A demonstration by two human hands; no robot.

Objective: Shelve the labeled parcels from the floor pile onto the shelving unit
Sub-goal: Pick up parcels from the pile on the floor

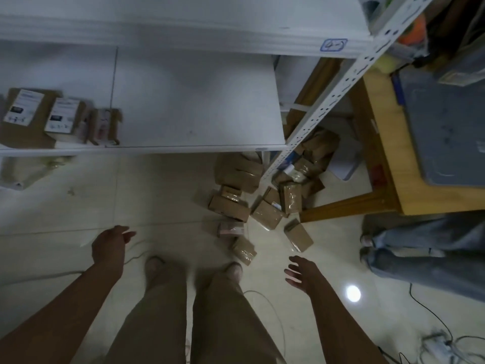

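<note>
A pile of brown cardboard parcels [265,203] lies on the pale floor, spilling from under the right end of the white shelving unit [199,106]. Three labeled parcels [55,119] stand on the shelf board at the far left. My left hand [111,244] hangs over the floor with relaxed fingers and holds nothing. My right hand [301,271] is spread open, palm toward the pile, just right of the nearest parcel [244,250] and not touching it. My legs and shoes stand between the two hands.
A perforated white upright [338,101] slants down at the right. Beyond it stands a wooden table [380,158] carrying a grey bin. Another person's jeans-clad legs [420,250] are at the right. Cables and a power strip [441,345] lie on the floor at lower right.
</note>
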